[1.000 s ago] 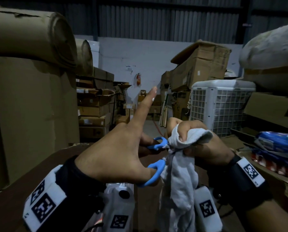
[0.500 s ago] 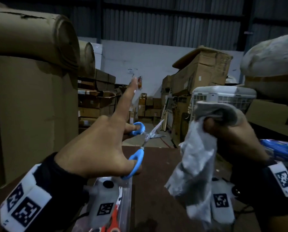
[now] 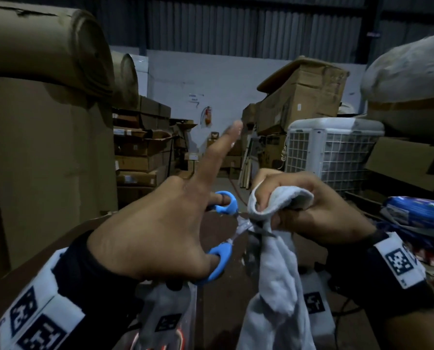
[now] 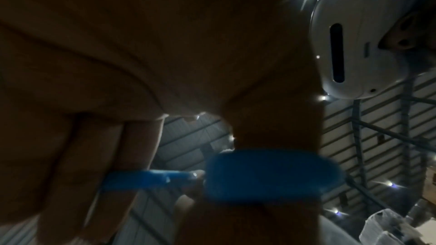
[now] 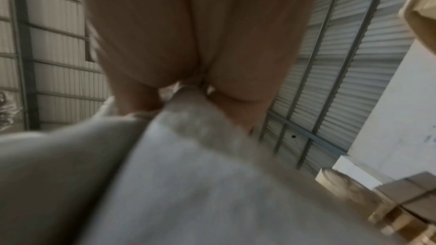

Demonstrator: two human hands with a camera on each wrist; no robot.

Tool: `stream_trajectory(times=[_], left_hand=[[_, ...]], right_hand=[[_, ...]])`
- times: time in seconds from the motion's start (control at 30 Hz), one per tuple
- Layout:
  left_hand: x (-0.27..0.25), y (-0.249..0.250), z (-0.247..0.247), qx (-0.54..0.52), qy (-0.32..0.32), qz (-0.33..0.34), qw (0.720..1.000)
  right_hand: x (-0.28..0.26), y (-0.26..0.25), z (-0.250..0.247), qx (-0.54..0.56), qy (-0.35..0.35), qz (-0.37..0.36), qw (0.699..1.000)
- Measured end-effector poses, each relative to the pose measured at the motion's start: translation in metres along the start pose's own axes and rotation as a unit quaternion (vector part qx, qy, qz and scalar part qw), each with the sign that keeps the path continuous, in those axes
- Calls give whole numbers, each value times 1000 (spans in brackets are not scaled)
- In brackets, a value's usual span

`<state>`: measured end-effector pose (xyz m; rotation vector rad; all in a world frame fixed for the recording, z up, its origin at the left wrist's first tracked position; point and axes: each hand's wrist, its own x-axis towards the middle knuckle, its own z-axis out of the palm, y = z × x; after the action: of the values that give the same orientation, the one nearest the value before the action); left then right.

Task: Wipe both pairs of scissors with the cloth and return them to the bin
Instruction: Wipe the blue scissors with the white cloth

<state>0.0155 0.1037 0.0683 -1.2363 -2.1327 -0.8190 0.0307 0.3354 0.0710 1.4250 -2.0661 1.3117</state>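
You hold the blue-handled scissors (image 3: 221, 236) in your left hand (image 3: 155, 231), thumb and a finger through the handle loops, index finger straight out, blades spread apart. Your right hand (image 3: 311, 213) grips the grey cloth (image 3: 274, 281) bunched at its top, pinching it onto the blades just right of the scissors' pivot; the rest of the cloth hangs below the scissors. Judgement: the wiping of this pair is under way, not finished. Below the scissors, at the bottom edge of the head view, a clear bin (image 3: 193, 304) shows orange-red handles (image 3: 157, 346), likely the second pair; whether it has been wiped cannot be told. Returning the blue pair remains outstanding.
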Motion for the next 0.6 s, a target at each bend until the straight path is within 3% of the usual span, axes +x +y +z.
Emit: stream_trajectory(times=[0.13,0.27,0.37,0.47,0.6], left_hand=[[-4,14,-16,25,-73,-83,994],[-9,21,-16,21,-75,-55,995],[1,5,-9,6,-74,-77,994],[10,-11,-1,44,-58,-69,995],[16,-21,2,45,-90,-50,994]], right_hand=[[5,-2,-6,-32,23,-11,999],[2,-2,-8,-84,16,19,996],[5,-13,-2,-146,3,8,989],[6,-20,2,-207,-32,5,978],[3,-26,-1,-283,-81,14,955]])
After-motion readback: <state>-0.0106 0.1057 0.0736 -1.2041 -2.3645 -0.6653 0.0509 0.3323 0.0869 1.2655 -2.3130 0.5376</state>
